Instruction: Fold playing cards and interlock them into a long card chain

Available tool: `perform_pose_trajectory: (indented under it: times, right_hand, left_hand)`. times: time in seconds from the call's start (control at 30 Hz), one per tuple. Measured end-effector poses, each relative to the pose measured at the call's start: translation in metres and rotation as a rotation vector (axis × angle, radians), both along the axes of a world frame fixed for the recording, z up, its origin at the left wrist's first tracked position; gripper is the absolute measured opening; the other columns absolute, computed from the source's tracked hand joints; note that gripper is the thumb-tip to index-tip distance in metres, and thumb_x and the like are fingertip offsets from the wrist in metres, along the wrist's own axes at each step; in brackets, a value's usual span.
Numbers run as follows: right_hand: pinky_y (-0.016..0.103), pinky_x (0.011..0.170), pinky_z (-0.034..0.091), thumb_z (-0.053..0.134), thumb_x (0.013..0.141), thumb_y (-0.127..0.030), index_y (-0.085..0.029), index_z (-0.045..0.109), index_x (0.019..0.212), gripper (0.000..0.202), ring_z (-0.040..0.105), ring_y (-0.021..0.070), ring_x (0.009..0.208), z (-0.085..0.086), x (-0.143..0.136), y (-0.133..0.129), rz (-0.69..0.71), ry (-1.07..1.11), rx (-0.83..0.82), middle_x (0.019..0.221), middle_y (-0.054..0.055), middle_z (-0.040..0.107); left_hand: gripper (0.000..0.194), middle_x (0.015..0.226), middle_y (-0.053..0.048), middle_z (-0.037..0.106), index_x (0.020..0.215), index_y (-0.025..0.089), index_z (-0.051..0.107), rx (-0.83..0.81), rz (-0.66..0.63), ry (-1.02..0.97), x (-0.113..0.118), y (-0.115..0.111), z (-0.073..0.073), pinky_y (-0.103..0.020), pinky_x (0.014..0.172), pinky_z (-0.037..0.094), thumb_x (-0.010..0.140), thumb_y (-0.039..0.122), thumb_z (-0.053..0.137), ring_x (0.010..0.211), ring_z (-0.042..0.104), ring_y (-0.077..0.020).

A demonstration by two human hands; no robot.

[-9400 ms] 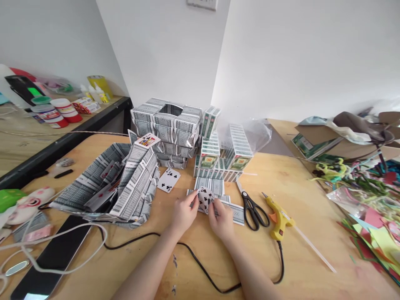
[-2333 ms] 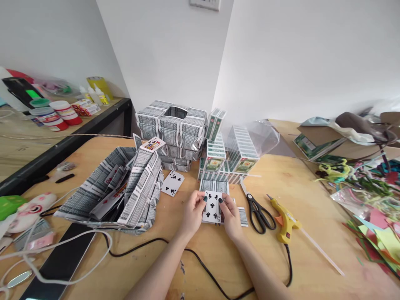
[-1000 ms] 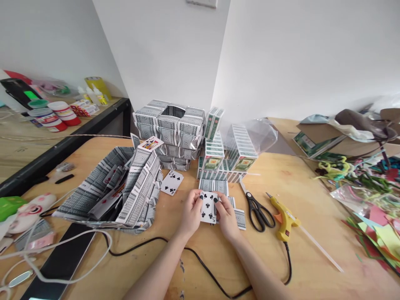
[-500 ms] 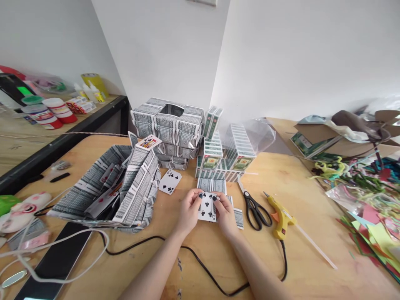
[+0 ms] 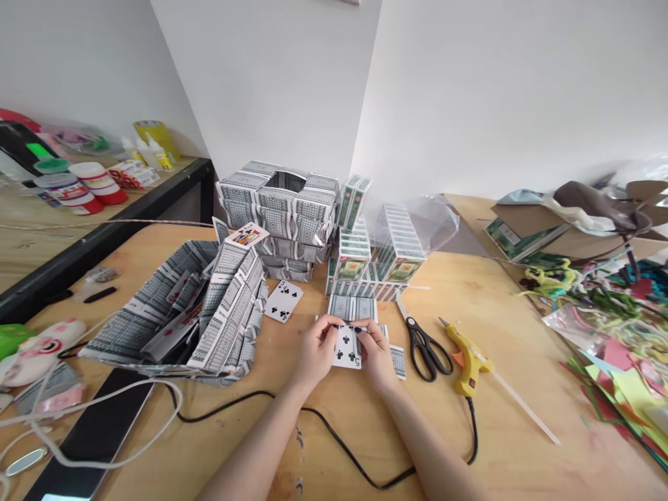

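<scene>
Looks like a folding or bending step, with a white card [image 5: 346, 356] up near the middle of the wooden table [image 5: 511, 320]. Pinching the card at its far left corner with the left hand [image 5: 316, 349], and at its far right corner with the right hand [image 5: 376, 355]; cannot tell a sharp fold from a soft bend behind the fingers. Probably calls next for an even press along the far edge. On the left, a long basket [image 5: 227, 313] of bumpy gray card pieces, then a smooth, flat loose card [image 5: 284, 301]. Farther back, a chunky box [image 5: 261, 202] with a hole on top. To the right, stiff little packs [image 5: 351, 268] in neat rows, scissors [image 5: 425, 346] with round black handles, a yellow plastic glue gun [image 5: 471, 362], and bright, thin paper scraps [image 5: 626, 396].
</scene>
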State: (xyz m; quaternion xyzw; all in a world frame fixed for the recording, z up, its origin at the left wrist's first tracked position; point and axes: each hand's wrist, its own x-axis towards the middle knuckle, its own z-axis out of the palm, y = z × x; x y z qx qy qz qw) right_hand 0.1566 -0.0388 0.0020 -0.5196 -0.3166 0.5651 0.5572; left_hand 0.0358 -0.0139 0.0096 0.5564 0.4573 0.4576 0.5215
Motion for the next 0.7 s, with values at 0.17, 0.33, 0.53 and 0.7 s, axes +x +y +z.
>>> perform_pose_trajectory:
  times: [0.17, 0.33, 0.53, 0.7]
  right_hand:
    - [0.02, 0.04, 0.028, 0.051, 0.069, -0.03, -0.021, 0.052, 0.081, 0.016, 0.034, 0.0088, 0.043, 0.002, -0.002, 0.0, -0.006, -0.02, -0.02, 0.056, -0.005, 0.041]
    - [0.02, 0.04, 0.027, 0.051, 0.068, -0.032, -0.021, 0.055, 0.086, 0.021, 0.034, 0.0088, 0.043, 0.004, -0.005, 0.0, 0.019, -0.009, -0.037, 0.054, -0.005, 0.042]
    - [0.02, 0.043, 0.031, 0.052, 0.065, -0.032, -0.019, 0.057, 0.084, 0.024, 0.039, 0.0099, 0.043, 0.004, -0.001, 0.0, 0.095, 0.155, -0.045, 0.051, -0.005, 0.044]
    - [0.024, 0.044, 0.037, 0.046, 0.069, -0.047, -0.018, 0.056, 0.075, 0.031, 0.044, 0.0121, 0.042, 0.003, 0.002, 0.001, 0.115, 0.092, -0.042, 0.051, -0.001, 0.048]
  left_hand:
    - [0.015, 0.062, 0.002, 0.053, 0.077, 0.018, 0.058, 0.05, 0.044, 0.055, -0.001, -0.001, 0.004, -0.019, 0.048, 0.033, 0.074, 0.022, 0.044, 0.051, 0.042, -0.0088]
    - [0.013, 0.06, 0.002, 0.053, 0.072, 0.018, 0.057, 0.064, 0.069, 0.076, -0.003, 0.001, 0.008, -0.019, 0.048, 0.032, 0.074, 0.021, 0.044, 0.05, 0.042, -0.0091]
    - [0.014, 0.062, 0.002, 0.053, 0.071, 0.018, 0.055, 0.113, 0.037, 0.086, -0.006, 0.001, 0.008, -0.019, 0.049, 0.033, 0.073, 0.018, 0.042, 0.051, 0.043, -0.0092]
    - [0.013, 0.06, 0.002, 0.051, 0.068, 0.018, 0.054, 0.136, -0.04, 0.092, -0.007, -0.001, 0.01, -0.019, 0.049, 0.032, 0.073, 0.017, 0.041, 0.052, 0.043, -0.0096]
